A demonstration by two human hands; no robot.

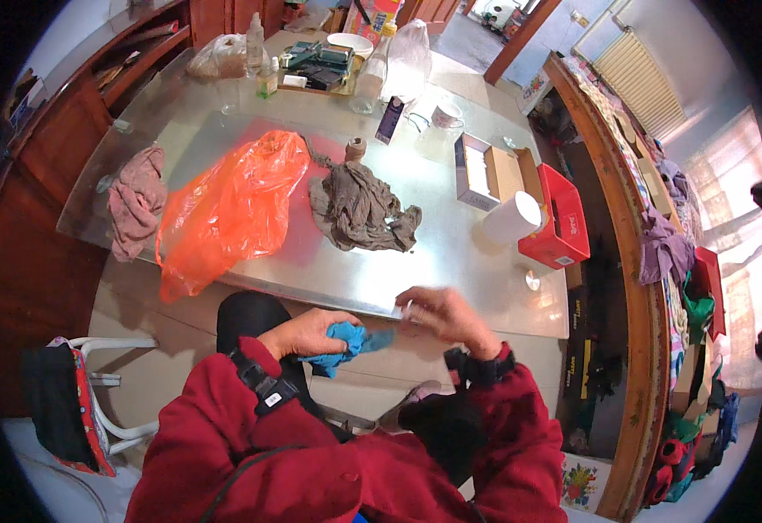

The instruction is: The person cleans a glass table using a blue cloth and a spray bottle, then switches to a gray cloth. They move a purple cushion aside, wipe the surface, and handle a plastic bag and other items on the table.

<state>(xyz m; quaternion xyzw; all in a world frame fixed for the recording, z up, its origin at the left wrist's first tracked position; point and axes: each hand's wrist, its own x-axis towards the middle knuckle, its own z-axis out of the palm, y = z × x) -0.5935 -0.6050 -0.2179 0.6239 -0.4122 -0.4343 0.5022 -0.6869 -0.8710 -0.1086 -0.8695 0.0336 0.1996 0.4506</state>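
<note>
My left hand (pixel 315 335) is closed around a crumpled blue cloth (pixel 338 350) above my lap, just off the table's near edge. Part of the cloth sticks out to the right and is blurred. My right hand (pixel 443 315) is apart from it, at the table edge, blurred by motion; something small and pale shows at its fingertips, but I cannot tell what it is. On the table beyond lie a bunched grey-brown cloth (pixel 361 206), an orange plastic bag (pixel 240 209) and, at the left corner, a pinkish cloth (pixel 138 199). A thread spool (pixel 355 149) stands behind the grey-brown cloth.
At the table's right are a white roll (pixel 512 217), an open cardboard box (pixel 485 173) and a red plastic basket (pixel 554 219). Bottles (pixel 369 82), a cup (pixel 447 115) and a tray of dark items (pixel 319 65) stand at the back. A stool (pixel 87 405) is at lower left.
</note>
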